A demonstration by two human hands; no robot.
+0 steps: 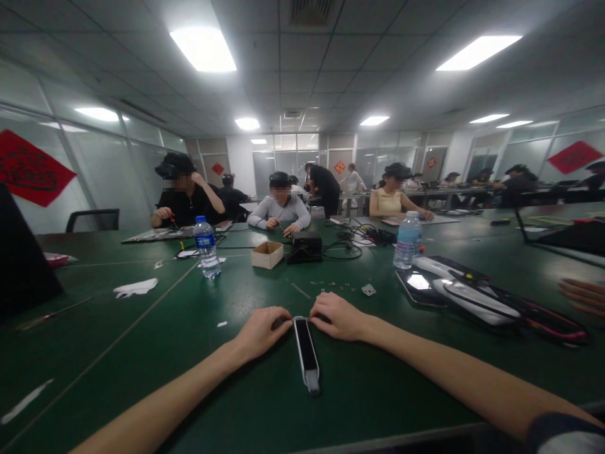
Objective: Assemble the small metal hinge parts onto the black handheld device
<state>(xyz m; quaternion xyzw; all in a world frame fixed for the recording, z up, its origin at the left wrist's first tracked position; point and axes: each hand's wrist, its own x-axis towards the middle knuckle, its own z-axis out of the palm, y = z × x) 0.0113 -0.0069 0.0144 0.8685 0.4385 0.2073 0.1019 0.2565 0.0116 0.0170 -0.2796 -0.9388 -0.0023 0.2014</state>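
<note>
A long narrow black device with a silver rim (307, 353) lies on the green table (189, 328), its length pointing away from me. My left hand (262, 329) rests curled at the left of its far end, fingertips touching it. On the right of that same end sits my right hand (336, 315), curled, with fingertips against it. What the fingers pinch, if anything, is hidden. Several tiny screws (338, 285) and a small grey plate (368, 289) lie just beyond the hands.
A small cardboard box (267, 254), a black unit with cables (306, 246) and two water bottles (207, 246) (407, 240) stand mid-table. Phones and white tools (466, 293) lie at right, by another person's fingers (583, 295). Several people sit across the table.
</note>
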